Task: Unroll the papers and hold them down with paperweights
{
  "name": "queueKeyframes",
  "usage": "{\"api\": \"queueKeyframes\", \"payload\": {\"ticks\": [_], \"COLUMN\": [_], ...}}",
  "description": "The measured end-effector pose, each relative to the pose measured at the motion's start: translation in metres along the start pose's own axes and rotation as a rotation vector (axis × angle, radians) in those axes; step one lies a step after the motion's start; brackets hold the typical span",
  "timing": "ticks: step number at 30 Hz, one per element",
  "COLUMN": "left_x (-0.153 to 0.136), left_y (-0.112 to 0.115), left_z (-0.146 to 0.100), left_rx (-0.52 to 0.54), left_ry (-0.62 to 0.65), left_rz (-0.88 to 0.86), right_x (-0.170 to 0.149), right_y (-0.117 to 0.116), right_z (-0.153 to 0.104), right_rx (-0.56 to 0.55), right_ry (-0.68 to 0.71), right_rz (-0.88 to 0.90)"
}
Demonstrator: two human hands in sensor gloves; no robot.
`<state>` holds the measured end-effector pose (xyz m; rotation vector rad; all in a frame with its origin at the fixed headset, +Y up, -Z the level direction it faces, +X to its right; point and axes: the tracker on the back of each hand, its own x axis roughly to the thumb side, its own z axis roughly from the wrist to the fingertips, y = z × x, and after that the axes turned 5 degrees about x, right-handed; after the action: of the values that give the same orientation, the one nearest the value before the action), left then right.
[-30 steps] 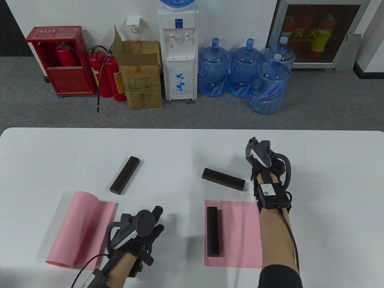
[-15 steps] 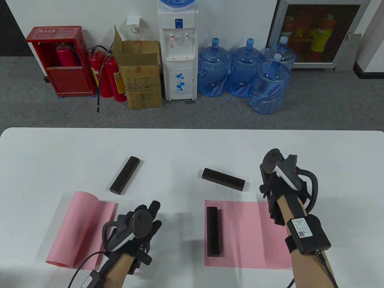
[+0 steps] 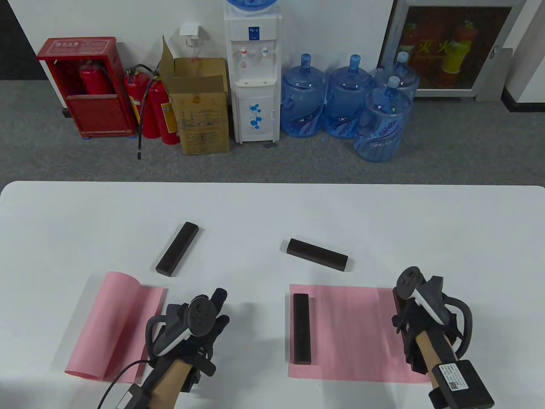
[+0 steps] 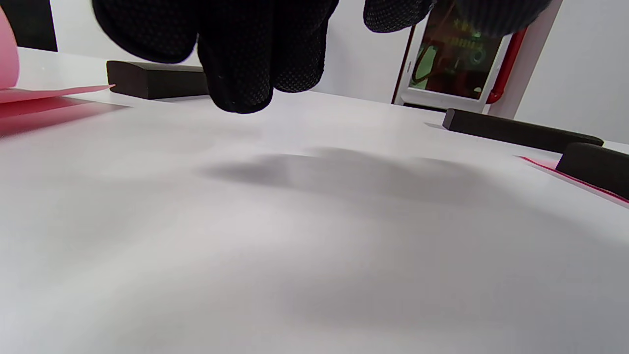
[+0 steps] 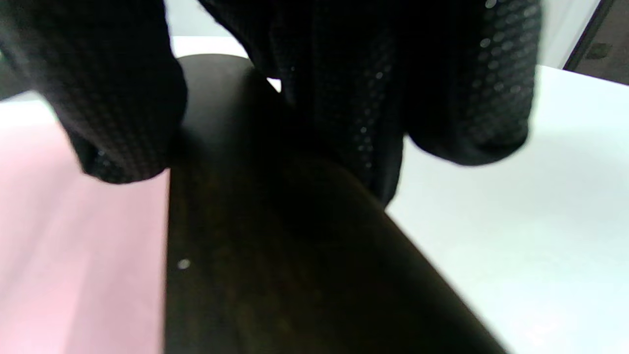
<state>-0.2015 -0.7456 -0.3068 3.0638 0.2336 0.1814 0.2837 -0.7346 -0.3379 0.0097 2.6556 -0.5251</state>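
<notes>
The right pink paper [image 3: 353, 332] lies flat with a dark paperweight [image 3: 302, 329] on its left edge. My right hand [image 3: 408, 317] is at the paper's right edge and grips another dark paperweight [image 5: 275, 255]. That block is almost hidden under the hand in the table view. The left pink paper [image 3: 113, 324] is partly unrolled, its left part still curled up. My left hand [image 3: 204, 315] hovers empty just right of it, its fingers [image 4: 245, 54] hanging above the table. Two more paperweights lie loose, one [image 3: 177, 248] beyond the left paper and one [image 3: 317, 254] beyond the right paper.
The white table [image 3: 272, 204] ends at a far edge. Beyond it on the floor stand a water dispenser [image 3: 252, 72], several blue water jugs [image 3: 345, 102], a cardboard box [image 3: 200, 106] and red extinguishers [image 3: 153, 106].
My right hand has moved from the far side of the right paper back toward me and rightward, to the paper's right edge. My left hand has barely shifted.
</notes>
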Motion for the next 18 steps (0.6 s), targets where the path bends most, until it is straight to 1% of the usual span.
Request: {"api": "queueKeyframes", "payload": {"ticks": [4, 6, 10, 14, 18], "left_x": [-0.001, -0.001, -0.001, -0.001, -0.001], "left_y": [0.000, 0.000, 0.000, -0.001, 0.000], "left_z": [0.000, 0.000, 0.000, 0.000, 0.000], "left_rx": [-0.005, -0.004, -0.008, -0.013, -0.019], "left_ry": [-0.007, -0.010, -0.012, -0.016, -0.017], "left_rz": [0.000, 0.002, 0.006, 0.005, 0.007], "right_x": [-0.006, -0.006, -0.004, -0.001, 0.008], "right_y": [-0.009, -0.010, -0.009, 0.008, 0.022], "right_z": [0.004, 0.003, 0.002, -0.010, -0.026], "right_rx": [0.008, -0.019, -0.003, -0.027, -0.105], "right_ry": [0.003, 0.003, -0.004, 0.024, 0.111], "right_rz": [0.014, 0.000, -0.033, 0.006, 0.052]}}
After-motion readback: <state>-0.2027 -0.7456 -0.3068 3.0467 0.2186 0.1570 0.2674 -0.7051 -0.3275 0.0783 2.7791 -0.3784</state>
